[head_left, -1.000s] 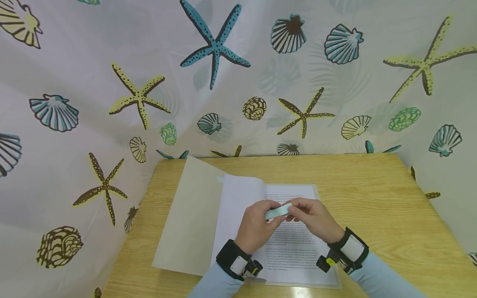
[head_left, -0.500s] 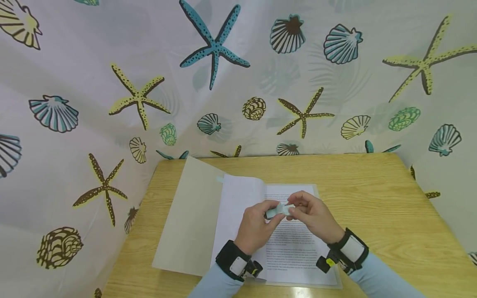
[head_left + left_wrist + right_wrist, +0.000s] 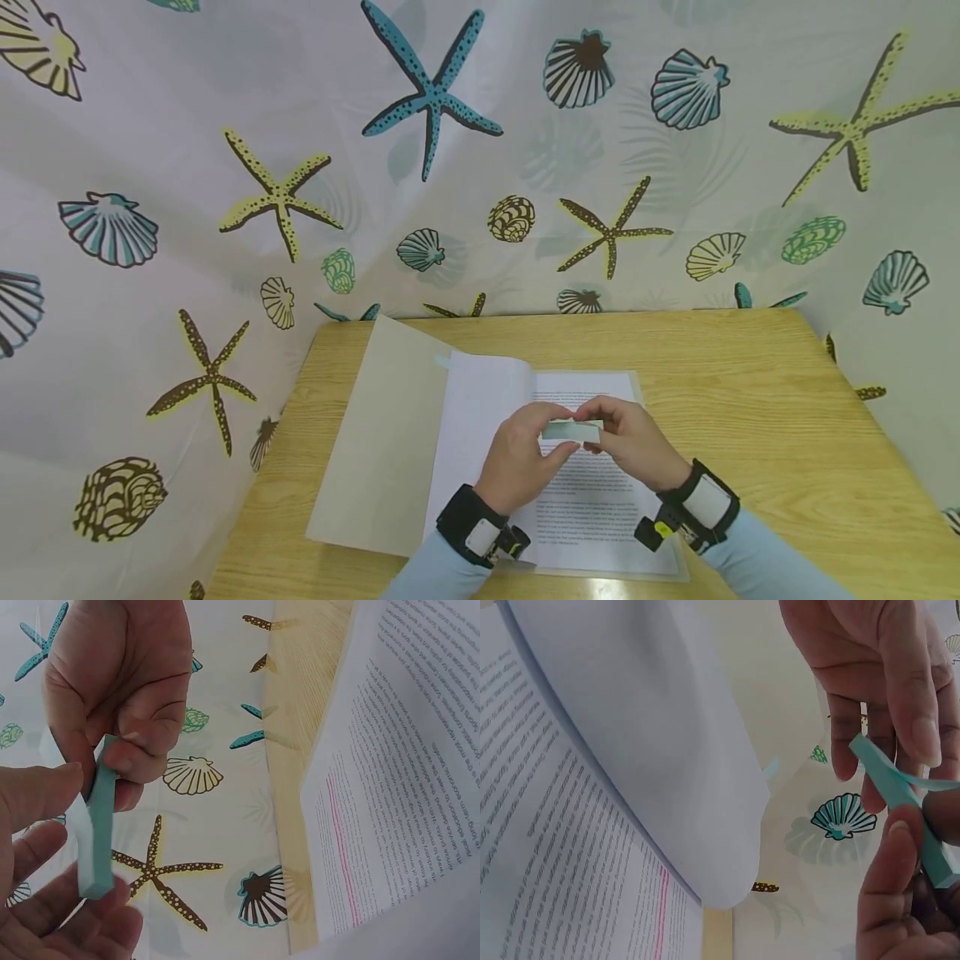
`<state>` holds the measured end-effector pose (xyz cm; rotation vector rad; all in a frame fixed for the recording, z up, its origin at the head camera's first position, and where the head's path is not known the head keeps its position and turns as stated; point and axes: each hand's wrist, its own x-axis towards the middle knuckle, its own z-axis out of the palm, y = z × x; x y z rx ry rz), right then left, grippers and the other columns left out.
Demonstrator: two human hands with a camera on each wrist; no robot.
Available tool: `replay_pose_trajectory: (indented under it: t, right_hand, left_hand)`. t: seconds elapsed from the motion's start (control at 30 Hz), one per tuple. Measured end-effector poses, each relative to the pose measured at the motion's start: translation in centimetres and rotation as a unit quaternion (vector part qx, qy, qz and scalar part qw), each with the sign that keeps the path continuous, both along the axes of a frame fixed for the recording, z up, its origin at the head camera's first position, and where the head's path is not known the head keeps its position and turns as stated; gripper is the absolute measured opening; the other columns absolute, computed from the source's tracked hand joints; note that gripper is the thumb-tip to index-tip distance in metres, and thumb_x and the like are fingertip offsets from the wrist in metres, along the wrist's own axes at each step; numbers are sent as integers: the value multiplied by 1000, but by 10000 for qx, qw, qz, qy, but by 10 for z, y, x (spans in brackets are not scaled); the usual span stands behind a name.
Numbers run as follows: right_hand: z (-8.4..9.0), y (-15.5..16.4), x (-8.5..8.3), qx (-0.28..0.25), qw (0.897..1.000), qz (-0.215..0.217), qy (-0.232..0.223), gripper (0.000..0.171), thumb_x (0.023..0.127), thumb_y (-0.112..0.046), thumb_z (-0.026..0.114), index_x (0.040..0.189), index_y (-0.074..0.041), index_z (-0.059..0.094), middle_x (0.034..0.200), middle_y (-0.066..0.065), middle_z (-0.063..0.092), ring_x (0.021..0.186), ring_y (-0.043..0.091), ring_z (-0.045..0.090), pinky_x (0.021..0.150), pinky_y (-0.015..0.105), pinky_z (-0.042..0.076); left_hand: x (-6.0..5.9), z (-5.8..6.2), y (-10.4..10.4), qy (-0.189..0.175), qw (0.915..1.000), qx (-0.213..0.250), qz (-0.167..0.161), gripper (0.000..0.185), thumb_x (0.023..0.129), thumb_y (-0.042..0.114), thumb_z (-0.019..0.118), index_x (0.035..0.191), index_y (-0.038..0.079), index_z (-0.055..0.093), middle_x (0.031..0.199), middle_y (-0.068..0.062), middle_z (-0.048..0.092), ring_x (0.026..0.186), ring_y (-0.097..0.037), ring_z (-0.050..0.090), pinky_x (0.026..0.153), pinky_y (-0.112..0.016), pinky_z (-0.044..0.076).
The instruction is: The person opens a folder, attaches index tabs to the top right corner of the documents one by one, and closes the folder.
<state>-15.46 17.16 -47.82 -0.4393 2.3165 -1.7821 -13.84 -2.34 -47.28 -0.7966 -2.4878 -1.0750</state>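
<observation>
A slim pale-teal pad of sticky notes [image 3: 572, 431] is held up over the printed page, with a thin top strip [image 3: 934, 783] lifting away from it. My right hand [image 3: 633, 437] pinches the pad's right end between thumb and fingers. At the other end is my left hand [image 3: 517, 454], its fingers curled about the pad and its thumb near the lifted strip. In the left wrist view the teal pad [image 3: 99, 840] stands nearly upright between both hands.
An open document with a cream cover [image 3: 375, 442], a turned white sheet [image 3: 476, 417] and a printed page [image 3: 592, 500] lies on the wooden table [image 3: 780, 417]. A pale blue tab [image 3: 442, 361] sticks out from the turned sheet. A pink highlighted line [image 3: 341, 847] marks the page. Shell-patterned cloth [image 3: 480, 275] hangs behind.
The pad has turned from slanted to nearly level and shifted slightly right. A thin strip was bent up from it half a second ago. The document has not moved.
</observation>
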Motion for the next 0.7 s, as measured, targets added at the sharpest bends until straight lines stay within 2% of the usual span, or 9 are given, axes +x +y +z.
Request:
replay_pose_trajectory:
  t: [0.1,0.17,0.2,0.27,0.37,0.43,0.57,0.7]
  right_hand:
    - [0,-1,2,323,9965,-444,630,11,89,-2,65,98,-7,64,97,8,64,76,21,60,63,27,52]
    - [0,-3,3,622,9888,-733,1139,13,87,-3,68,96,-11,64,93,2,64,73,20,58,60,25,50]
    - [0,-4,4,770,9828,-852,1448,14,86,-2,69,95,-12,63,91,0,65,73,18,58,59,25,49]
    - [-2,-7,5,1094,9632,-1044,2221,19,82,0,72,92,-13,62,89,-4,64,72,13,58,58,25,50]
    - [-4,-10,7,1417,9283,-1159,3236,21,78,0,74,89,-11,60,87,-5,63,75,8,60,63,22,51]
    - [-7,-12,8,1493,9096,-1150,3702,20,77,0,72,89,-10,59,87,-3,61,78,8,60,68,19,51]
    - [-7,-16,9,1459,8999,-1064,3971,17,78,-3,69,88,-10,57,89,-3,59,80,10,59,74,13,46]
    - [-8,-17,10,1489,8980,-1042,4007,17,78,-4,69,86,-11,56,90,-3,59,83,12,59,75,14,46]
  left_hand:
    - [1,-2,1,222,9981,8,571,42,81,28,78,113,10,59,110,-2,58,104,-15,54,82,-27,49]
    - [2,-2,2,212,9947,126,1001,35,85,32,73,106,9,57,100,-2,56,95,-16,53,74,-26,48]
    - [3,-3,2,113,9930,197,1160,30,88,34,69,101,10,57,94,-1,55,88,-15,52,69,-24,46]
    - [3,-2,3,-211,9908,328,1293,28,94,39,60,91,11,58,82,3,54,76,-11,51,62,-22,42]
    - [3,-1,5,-834,9894,519,1073,36,98,45,50,83,14,62,72,8,56,64,-6,50,56,-20,40]
    - [3,0,6,-1187,9873,641,838,37,98,45,50,85,14,65,72,9,58,64,-3,52,57,-19,42]
    - [2,0,7,-1440,9846,852,500,23,96,34,58,90,13,66,76,9,62,67,-1,56,60,-18,46]
    - [2,1,7,-1450,9844,875,473,11,94,21,60,89,11,65,75,8,61,66,-1,55,58,-18,46]
